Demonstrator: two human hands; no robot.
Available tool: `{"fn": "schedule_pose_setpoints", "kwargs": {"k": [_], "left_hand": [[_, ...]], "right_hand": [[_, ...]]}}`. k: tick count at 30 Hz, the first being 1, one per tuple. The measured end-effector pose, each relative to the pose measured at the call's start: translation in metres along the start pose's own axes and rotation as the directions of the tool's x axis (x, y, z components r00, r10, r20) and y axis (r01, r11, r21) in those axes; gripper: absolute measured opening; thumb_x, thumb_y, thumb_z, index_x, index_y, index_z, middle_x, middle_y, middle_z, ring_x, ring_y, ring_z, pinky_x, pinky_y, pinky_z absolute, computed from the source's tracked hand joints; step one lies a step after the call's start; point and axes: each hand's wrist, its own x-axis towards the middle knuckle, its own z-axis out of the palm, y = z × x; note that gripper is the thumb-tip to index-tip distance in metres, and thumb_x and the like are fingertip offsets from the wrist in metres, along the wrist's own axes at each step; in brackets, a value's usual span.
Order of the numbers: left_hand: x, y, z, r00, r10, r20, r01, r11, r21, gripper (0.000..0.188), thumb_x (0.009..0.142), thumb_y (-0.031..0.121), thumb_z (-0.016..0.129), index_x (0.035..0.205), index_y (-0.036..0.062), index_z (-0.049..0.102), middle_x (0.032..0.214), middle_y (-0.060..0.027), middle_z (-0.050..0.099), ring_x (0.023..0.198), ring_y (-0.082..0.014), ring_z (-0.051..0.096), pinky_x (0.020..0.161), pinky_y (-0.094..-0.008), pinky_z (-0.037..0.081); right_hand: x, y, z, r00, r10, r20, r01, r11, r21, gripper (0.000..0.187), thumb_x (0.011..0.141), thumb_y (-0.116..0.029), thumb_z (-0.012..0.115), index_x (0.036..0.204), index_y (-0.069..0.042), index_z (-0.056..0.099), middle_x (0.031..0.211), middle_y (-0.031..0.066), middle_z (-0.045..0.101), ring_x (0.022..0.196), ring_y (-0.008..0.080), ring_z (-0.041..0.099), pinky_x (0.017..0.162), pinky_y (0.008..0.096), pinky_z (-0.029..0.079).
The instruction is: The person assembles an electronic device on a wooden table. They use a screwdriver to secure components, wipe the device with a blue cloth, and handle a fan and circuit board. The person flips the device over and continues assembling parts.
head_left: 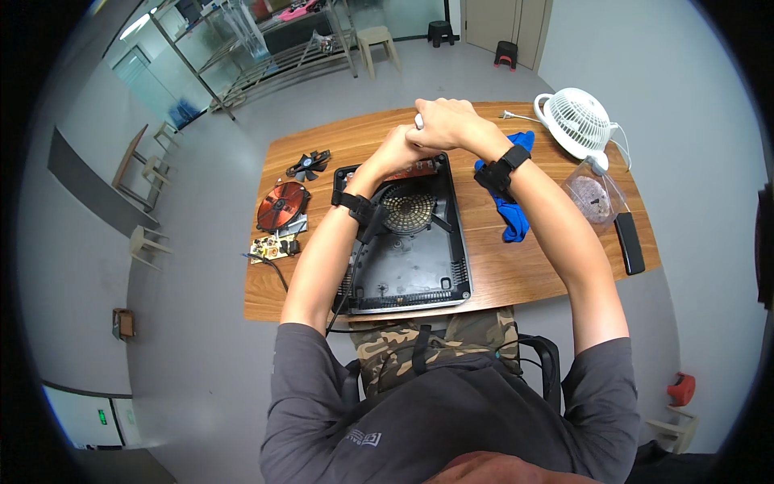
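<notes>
A black open appliance casing (403, 266) lies on the wooden table in front of me, with a round vent grille (409, 211) inside. At its far end, a reddish board (415, 170) shows partly below my hands. My left hand (397, 152) is closed over that end, its fingertips hidden. Against it, from above and the right, presses my right hand (449, 123), closed with knuckles up. A small white piece (418, 121) shows at its thumb side; I cannot make out what it belongs to. Black straps are around both wrists.
Left of the casing lie a black fan (309, 165), a red-brown round coil (282, 206) and a circuit board (275, 248). To the right are a blue cloth (513, 219), a white caged fan (576, 121), a clear container (595, 198) and a black slab (630, 244).
</notes>
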Motion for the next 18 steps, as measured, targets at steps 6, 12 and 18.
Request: {"fn": "schedule_pose_setpoints", "kwargs": {"k": [6,12,18], "left_hand": [[0.008,0.006,0.009,0.983,-0.108,-0.152,0.118,0.991,0.061,0.032,0.076,0.025,0.087,0.092,0.0009,0.073,0.086,-0.0117,0.075,0.075,-0.0196,0.069,0.072,-0.0342,0.053],[0.003,0.017,0.006,0.988,-0.126,-0.085,0.135,0.986,0.099,0.031,0.079,0.022,0.084,0.098,-0.0005,0.071,0.088,-0.0124,0.075,0.085,-0.0168,0.072,0.079,-0.0346,0.055],[-0.008,0.009,-0.003,0.998,-0.059,-0.036,0.055,0.994,-0.097,0.023,0.085,0.010,0.076,0.104,-0.0021,0.070,0.095,-0.0109,0.076,0.093,-0.0163,0.072,0.082,-0.0334,0.056]], "right_hand": [[0.005,0.013,-0.009,1.000,-0.020,-0.019,0.016,0.986,-0.166,0.056,0.090,-0.053,0.062,0.104,0.001,0.064,0.091,0.0222,0.072,0.088,0.0393,0.071,0.080,0.0471,0.056],[0.001,0.016,0.005,0.998,-0.050,-0.033,0.048,0.997,-0.053,0.039,0.092,-0.039,0.060,0.111,-0.005,0.060,0.093,0.0191,0.073,0.091,0.0399,0.070,0.081,0.0505,0.055],[-0.008,0.015,0.001,0.995,-0.100,0.023,0.099,0.995,0.020,0.039,0.092,-0.038,0.058,0.114,-0.006,0.059,0.094,0.0195,0.073,0.093,0.0416,0.069,0.082,0.0512,0.054]]}}
